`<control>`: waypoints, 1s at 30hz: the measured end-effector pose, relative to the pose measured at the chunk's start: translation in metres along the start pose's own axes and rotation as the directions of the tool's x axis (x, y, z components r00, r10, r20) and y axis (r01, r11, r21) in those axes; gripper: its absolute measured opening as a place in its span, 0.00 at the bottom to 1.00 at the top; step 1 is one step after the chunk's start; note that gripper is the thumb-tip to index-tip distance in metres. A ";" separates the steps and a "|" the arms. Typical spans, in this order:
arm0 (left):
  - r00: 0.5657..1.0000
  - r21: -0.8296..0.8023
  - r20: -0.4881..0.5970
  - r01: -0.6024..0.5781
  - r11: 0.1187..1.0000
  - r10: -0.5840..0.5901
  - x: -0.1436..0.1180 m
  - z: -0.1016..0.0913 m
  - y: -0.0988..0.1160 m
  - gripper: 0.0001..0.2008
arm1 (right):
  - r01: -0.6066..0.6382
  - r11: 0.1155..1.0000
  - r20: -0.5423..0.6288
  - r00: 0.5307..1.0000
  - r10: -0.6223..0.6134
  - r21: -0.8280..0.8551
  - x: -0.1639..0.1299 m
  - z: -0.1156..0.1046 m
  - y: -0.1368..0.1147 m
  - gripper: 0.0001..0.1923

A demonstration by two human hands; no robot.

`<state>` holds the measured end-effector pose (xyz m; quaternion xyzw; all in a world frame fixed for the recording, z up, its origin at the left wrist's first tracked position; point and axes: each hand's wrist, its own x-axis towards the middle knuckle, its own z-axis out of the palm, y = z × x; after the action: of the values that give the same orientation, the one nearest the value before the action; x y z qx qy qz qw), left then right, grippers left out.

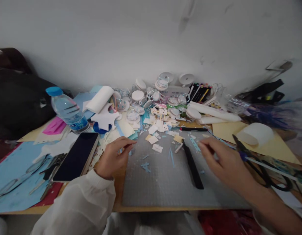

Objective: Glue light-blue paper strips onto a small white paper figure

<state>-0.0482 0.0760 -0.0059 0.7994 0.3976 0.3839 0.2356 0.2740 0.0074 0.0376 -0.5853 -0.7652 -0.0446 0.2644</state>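
Evidently mid-job: cut paper scraps (158, 129) litter the far mat (165, 182); left hand (114, 156) pinches a small blue piece, right hand (219, 160) hovers loosely open near the black knife (193, 166).

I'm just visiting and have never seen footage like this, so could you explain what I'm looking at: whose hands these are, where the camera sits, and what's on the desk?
There is no machine here. A person wears a camera on the head, looking down at their own two bare hands, so the single picture is their view.

The left hand rests at the edge of a grey cutting mat, fingers pinched over small paper bits. The right hand hovers over the mat, blurred; whether it holds anything is unclear.

On the mat lie a black knife-like tool and paper scraps. Around it: a phone, a water bottle, scissors, and round white badge-like discs by the wall.
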 end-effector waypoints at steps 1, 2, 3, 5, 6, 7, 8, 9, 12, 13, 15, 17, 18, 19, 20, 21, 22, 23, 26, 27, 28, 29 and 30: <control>1.000 -0.001 0.009 0.000 1.000 0.000 0.002 0.001 0.000 0.10 | -0.030 0.998 0.061 0.998 0.034 -0.060 -0.011 0.006 0.000 0.09; 1.000 0.000 0.018 0.002 1.000 -0.002 0.003 0.002 0.001 0.10 | -0.056 0.993 0.122 0.990 0.069 -0.108 -0.023 0.013 0.000 0.10; 1.000 0.003 0.031 0.004 1.000 -0.005 0.005 0.003 0.001 0.10 | -0.075 0.988 0.152 0.984 0.096 -0.136 -0.034 0.022 0.001 0.12; 0.998 0.014 0.057 0.013 1.000 -0.014 0.007 0.006 0.003 0.11 | -0.122 0.981 0.196 0.969 0.151 -0.151 -0.052 0.039 0.003 0.14; 0.997 0.022 0.071 0.017 1.000 -0.019 0.008 0.008 0.003 0.11 | -0.144 0.979 0.203 0.964 0.171 -0.144 -0.060 0.047 0.004 0.14; 0.996 0.031 0.086 0.020 0.999 -0.023 0.009 0.010 0.004 0.12 | -0.160 0.978 0.202 0.962 0.184 -0.131 -0.065 0.052 0.006 0.14; 0.995 0.039 0.099 0.020 0.999 -0.024 0.010 0.011 0.005 0.12 | -0.168 0.979 0.189 0.964 0.188 -0.117 -0.069 0.056 0.009 0.13; 0.994 0.046 0.109 0.018 0.999 -0.023 0.011 0.013 0.005 0.12 | -0.170 0.980 0.169 0.968 0.186 -0.104 -0.071 0.058 0.012 0.13; 0.992 0.075 0.124 0.014 0.997 -0.023 0.014 0.018 0.008 0.12 | -0.158 0.981 0.092 0.981 0.169 -0.113 -0.071 0.055 0.023 0.10; 0.991 0.083 0.128 0.021 0.996 -0.032 0.015 0.019 0.008 0.12 | -0.161 0.978 0.076 0.982 0.172 -0.136 -0.069 0.054 0.028 0.09; 0.987 0.080 0.153 0.040 0.996 -0.052 0.018 0.023 0.009 0.12 | -0.163 0.967 0.073 0.981 0.180 -0.197 -0.066 0.051 0.038 0.07; 0.980 0.023 0.184 0.078 0.997 -0.080 0.021 0.028 0.007 0.11 | -0.127 0.962 0.100 0.983 0.155 -0.240 -0.063 0.052 0.048 0.07; 0.976 -0.017 0.195 0.103 0.995 -0.098 0.023 0.031 0.006 0.11 | -0.099 0.964 0.115 0.985 0.131 -0.245 -0.062 0.053 0.052 0.07; 0.972 -0.053 0.204 0.132 0.990 -0.118 0.025 0.034 0.004 0.11 | -0.069 0.968 0.130 0.986 0.103 -0.243 -0.063 0.054 0.055 0.08; 0.968 -0.083 0.209 0.161 0.983 -0.141 0.026 0.038 0.002 0.10 | -0.041 0.973 0.140 0.987 0.075 -0.229 -0.065 0.054 0.058 0.08; 0.963 -0.107 0.214 0.190 0.976 -0.164 0.028 0.041 0.000 0.10 | -0.023 0.979 0.137 0.989 0.052 -0.202 -0.068 0.053 0.058 0.09; 0.958 -0.128 0.222 0.215 0.968 -0.183 0.029 0.043 0.000 0.10 | -0.017 0.986 0.119 0.992 0.038 -0.168 -0.073 0.051 0.058 0.09; 0.952 -0.148 0.231 0.238 0.960 -0.200 0.029 0.045 0.000 0.11 | -0.020 0.992 0.088 0.996 0.031 -0.127 -0.080 0.048 0.056 0.09; 0.928 -0.285 0.284 0.320 0.903 -0.240 0.029 0.047 0.010 0.14 | -0.087 0.996 -0.056 0.995 0.085 -0.021 -0.104 0.032 0.046 0.08; 0.919 -0.370 0.309 0.351 0.860 -0.243 0.029 0.046 0.017 0.14 | -0.128 0.992 -0.096 0.987 0.127 -0.002 -0.111 0.025 0.041 0.08; 0.909 -0.508 0.339 0.392 0.767 -0.241 0.028 0.043 0.024 0.12 | -0.164 0.986 -0.129 0.978 0.165 0.020 -0.117 0.019 0.035 0.08; 0.908 -0.637 0.356 0.410 0.653 -0.223 0.027 0.041 0.033 0.11 | -0.192 0.980 -0.147 0.969 0.198 0.051 -0.120 0.013 0.028 0.08; 0.903 -0.711 0.382 0.423 0.561 -0.196 0.026 0.038 0.041 0.09 | -0.220 0.971 -0.152 0.961 0.232 0.092 -0.121 0.008 0.021 0.08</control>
<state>0.0109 0.0715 0.0107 0.5762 0.2917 0.3614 0.6725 0.3111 -0.0884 -0.0297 -0.6530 -0.6706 -0.0328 0.3504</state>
